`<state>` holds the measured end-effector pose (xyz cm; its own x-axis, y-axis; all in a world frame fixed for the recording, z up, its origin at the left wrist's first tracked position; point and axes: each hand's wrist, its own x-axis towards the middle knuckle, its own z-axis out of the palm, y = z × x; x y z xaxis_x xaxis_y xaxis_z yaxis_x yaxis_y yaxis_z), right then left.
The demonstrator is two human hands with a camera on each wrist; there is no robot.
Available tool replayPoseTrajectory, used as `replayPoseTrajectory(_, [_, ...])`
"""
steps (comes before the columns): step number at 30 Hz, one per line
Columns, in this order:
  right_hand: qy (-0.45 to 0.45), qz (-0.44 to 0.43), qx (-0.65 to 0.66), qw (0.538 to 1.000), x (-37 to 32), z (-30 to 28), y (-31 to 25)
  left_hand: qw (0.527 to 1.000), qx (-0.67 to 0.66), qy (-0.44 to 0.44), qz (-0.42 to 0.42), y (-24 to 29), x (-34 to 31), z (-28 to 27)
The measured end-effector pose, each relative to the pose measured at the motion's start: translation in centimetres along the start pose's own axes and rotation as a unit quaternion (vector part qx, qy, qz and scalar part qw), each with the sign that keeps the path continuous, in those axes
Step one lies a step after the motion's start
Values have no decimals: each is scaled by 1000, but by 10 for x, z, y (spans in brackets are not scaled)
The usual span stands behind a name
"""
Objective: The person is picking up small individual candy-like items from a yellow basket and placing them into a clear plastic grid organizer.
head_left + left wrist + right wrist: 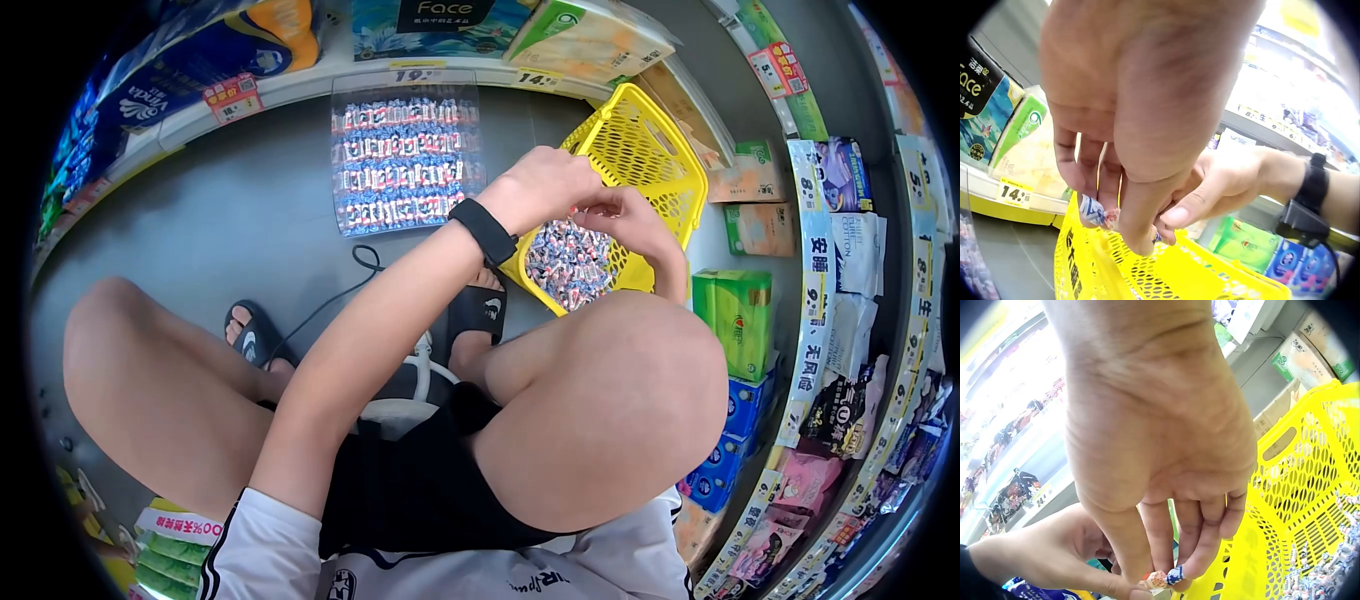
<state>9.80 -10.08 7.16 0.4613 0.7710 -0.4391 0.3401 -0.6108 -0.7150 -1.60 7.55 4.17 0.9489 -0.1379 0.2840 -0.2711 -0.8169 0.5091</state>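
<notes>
My left hand, reaching over the yellow basket, pinches a small wrapped candy between thumb and fingers. Right beside it, my right hand has its fingertips at the blue twisted end of a wrapped candy. The two thumbs nearly meet in the right wrist view. I cannot tell whether both hands hold one and the same candy. Below the hands, a heap of wrapped candies lies in the basket. To the left, a clear box on the floor holds candies in neat rows.
Shelves with tissue packs stand ahead, close behind the basket. Green tissue packs and price strips line the right side. A black cable runs over the grey floor. My knees and sandalled feet are close below.
</notes>
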Motion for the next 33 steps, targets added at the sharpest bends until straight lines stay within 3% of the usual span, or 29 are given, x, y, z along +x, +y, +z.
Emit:
replayPoseTrajectory(2, [5, -10, -20, 1000, 6, 2, -12, 999, 35, 21, 8, -13, -3, 8])
replayPoseTrajectory(5, [80, -27, -162, 983, 24, 11, -24, 985, 59, 158, 48, -32, -16, 16])
replayPoseTrajectory(8, [93, -80, -214, 969, 40, 25, -43, 990, 52, 134, -11, -47, -31, 12])
replayPoseTrajectory(10, [96, -48, -216, 971, 55, 33, -47, 990, 20, 136, -30, -62, -41, 11])
replayPoseTrajectory(13, [114, -161, -229, 953, 83, 42, -39, 981, -45, 173, -78, -82, -56, 10])
replayPoseTrajectory(16, [112, -196, -251, 941, 102, 54, -47, 978, -58, 173, -102, -99, -66, 11])
replayPoseTrajectory(20, [69, -118, -241, 961, 124, 65, -69, 972, -72, 190, -115, -115, -74, 5])
replayPoseTrajectory(30, [82, -100, -248, 960, 193, 97, -61, 975, -35, 212, -57, -200, -69, 13])
replayPoseTrajectory(33, [114, -48, -243, 962, 209, 108, -59, 988, 24, 147, -34, -221, -64, -3])
